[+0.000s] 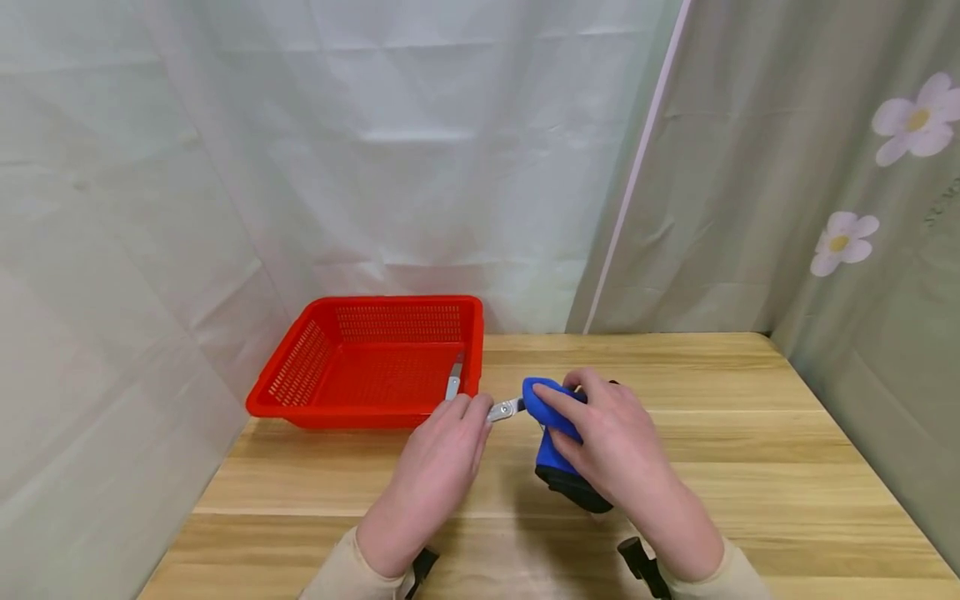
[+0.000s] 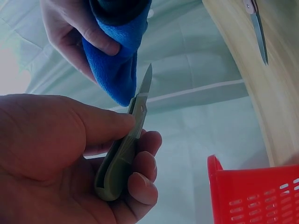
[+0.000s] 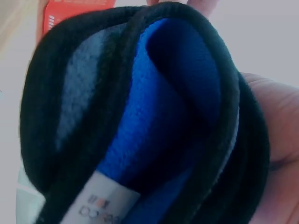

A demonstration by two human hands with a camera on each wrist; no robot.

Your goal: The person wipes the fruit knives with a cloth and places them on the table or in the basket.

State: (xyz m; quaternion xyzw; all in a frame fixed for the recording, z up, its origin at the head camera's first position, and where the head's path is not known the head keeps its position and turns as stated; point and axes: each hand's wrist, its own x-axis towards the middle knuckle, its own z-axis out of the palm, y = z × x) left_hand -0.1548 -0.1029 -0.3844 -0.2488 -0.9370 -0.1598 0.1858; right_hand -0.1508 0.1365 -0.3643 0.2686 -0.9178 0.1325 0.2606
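My left hand (image 1: 442, 458) grips a folding knife (image 2: 122, 158) by its handle, thumb along one side and fingers curled round the other. Its blade (image 2: 146, 80) is unfolded and points away from the hand. A bunched blue cloth (image 1: 551, 408) with dark edging is held in my right hand (image 1: 618, 437), close beside the blade; whether it touches the blade I cannot tell. The right wrist view shows the cloth's folds and a white label (image 3: 100, 200). Another knife (image 1: 454, 382) lies in the red basket (image 1: 363, 421), at its right side.
The basket stands at the left rear of the wooden table (image 1: 750, 467). In the left wrist view an unfolded knife (image 2: 258, 35) shows against the wood. A pale curtain (image 1: 412, 150) hangs behind the table, with flowers (image 1: 840, 243) on its right part.
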